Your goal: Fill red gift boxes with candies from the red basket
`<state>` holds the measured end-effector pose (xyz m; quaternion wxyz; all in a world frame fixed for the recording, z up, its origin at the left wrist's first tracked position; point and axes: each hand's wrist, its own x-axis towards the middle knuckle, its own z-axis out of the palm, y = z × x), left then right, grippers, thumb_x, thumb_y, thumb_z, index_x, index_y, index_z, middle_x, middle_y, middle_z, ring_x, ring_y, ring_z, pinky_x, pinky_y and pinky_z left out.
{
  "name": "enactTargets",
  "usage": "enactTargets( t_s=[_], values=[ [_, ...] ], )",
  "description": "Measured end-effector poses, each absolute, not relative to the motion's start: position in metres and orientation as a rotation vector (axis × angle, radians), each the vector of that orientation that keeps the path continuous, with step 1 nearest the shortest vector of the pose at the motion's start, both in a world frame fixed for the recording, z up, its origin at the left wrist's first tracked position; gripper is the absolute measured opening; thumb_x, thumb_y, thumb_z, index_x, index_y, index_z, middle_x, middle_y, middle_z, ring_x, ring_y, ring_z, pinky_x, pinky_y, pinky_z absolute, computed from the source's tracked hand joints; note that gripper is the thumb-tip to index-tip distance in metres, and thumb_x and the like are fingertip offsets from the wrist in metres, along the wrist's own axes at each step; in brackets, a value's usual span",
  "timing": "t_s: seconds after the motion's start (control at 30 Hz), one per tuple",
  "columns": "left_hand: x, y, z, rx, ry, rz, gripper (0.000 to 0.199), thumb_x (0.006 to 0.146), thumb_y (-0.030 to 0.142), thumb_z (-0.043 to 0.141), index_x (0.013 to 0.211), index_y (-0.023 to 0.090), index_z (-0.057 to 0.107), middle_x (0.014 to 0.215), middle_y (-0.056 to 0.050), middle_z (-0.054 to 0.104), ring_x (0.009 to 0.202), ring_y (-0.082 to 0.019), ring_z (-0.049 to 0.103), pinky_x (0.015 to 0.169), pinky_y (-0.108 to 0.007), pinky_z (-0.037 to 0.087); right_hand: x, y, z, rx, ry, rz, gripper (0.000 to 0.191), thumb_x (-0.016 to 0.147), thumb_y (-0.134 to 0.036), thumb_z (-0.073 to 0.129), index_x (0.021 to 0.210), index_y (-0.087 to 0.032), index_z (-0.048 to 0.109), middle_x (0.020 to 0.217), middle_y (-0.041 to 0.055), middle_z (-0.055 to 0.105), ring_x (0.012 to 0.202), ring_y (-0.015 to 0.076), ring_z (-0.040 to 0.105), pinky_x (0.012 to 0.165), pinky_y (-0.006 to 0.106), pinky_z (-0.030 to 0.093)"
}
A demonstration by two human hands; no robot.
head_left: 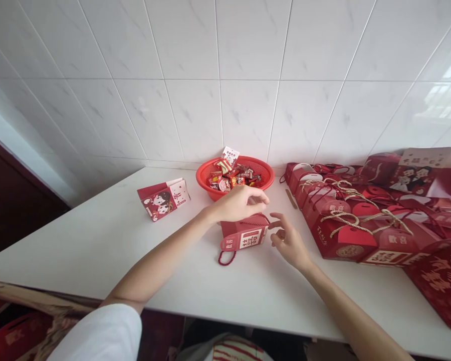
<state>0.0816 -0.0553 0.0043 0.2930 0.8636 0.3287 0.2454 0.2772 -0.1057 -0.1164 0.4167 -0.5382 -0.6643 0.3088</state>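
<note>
A small red gift box [245,235] with white and red Chinese lettering lies on its side on the white table, in front of me. One dark red cord loop [227,258] sticks out at its near left end, and more cord runs along its upper edge. My left hand [242,203] hovers over the far side of the box, fingers loosely bent and apart, with nothing visible in them. At the box's right end is my right hand [288,241], its index finger stretched toward the edge and the other fingers partly curled. Whether that fingertip touches the box I cannot tell.
Behind the box, a red plastic basket [267,186] holds wrapped sweets and a small card. A red and white carton [163,201] with cartoon figures stands left. Many red gift boxes [338,233], some with straw-coloured cords, crowd the right side. White tiled wall [191,115] rises behind.
</note>
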Motion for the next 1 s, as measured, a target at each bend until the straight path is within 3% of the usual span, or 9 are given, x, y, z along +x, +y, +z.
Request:
enactTargets(
  t_s=[0.17,0.33,0.47,0.67,0.87,1.0],
  values=[
    [0.040,-0.054,0.016,2.296,1.292,0.496,0.029,0.086,0.040,0.058,0.069,0.019,0.067,0.066,0.000,0.070,0.061,-0.016,0.062,0.058,-0.026,0.043,0.275,-0.107,-0.116,-1.358,-1.691,0.730,0.056,0.074,-0.021,0.046,0.130,-0.023,0.043,0.110,0.0055,0.066,0.057,0.0115,0.059,0.064,0.031,0.051],
    [-0.001,-0.048,0.010,2.016,1.588,0.138,0.046,0.078,0.057,0.065,0.053,0.020,0.063,0.065,-0.005,0.072,0.067,-0.021,0.069,0.058,-0.025,0.046,0.274,-0.109,-0.114,-1.292,-1.768,0.647,0.063,0.077,-0.019,0.047,0.140,-0.025,0.041,0.114,0.0060,0.065,0.060,0.0117,0.060,0.071,0.032,0.054],
    [-0.011,-0.053,-0.010,1.785,1.517,0.127,0.055,0.066,0.074,0.070,0.066,0.018,0.074,0.077,-0.009,0.076,0.076,-0.024,0.073,0.064,-0.026,0.053,0.272,-0.111,-0.117,-1.263,-1.811,0.610,0.063,0.079,-0.017,0.048,0.141,-0.026,0.043,0.114,0.0055,0.066,0.065,0.0128,0.063,0.074,0.033,0.056],
    [-0.007,-0.066,-0.027,1.623,1.355,0.268,0.055,0.064,0.073,0.074,0.075,0.019,0.077,0.080,-0.008,0.077,0.080,-0.025,0.073,0.069,-0.028,0.056,0.267,-0.112,-0.117,-1.219,-1.843,0.685,0.062,0.082,-0.021,0.047,0.144,-0.025,0.040,0.119,0.0066,0.065,0.070,0.0137,0.066,0.077,0.033,0.057],
    [-0.004,-0.071,-0.012,1.705,1.153,0.466,0.048,0.078,0.064,0.068,0.091,0.019,0.076,0.099,-0.008,0.078,0.095,-0.025,0.071,0.082,-0.031,0.056,0.264,-0.113,-0.119,-1.158,-1.792,0.826,0.053,0.085,-0.031,0.051,0.135,-0.022,0.037,0.106,0.0055,0.069,0.076,0.0178,0.069,0.076,0.035,0.057],
    [0.012,-0.073,-0.002,1.944,1.035,0.568,0.036,0.086,0.050,0.063,0.103,0.021,0.075,0.114,-0.006,0.075,0.106,-0.024,0.068,0.090,-0.031,0.053,0.258,-0.113,-0.125,-1.108,-1.839,0.942,0.041,0.086,-0.030,0.051,0.126,-0.021,0.044,0.109,0.0075,0.069,0.081,0.0176,0.069,0.076,0.034,0.056]
  ],
)
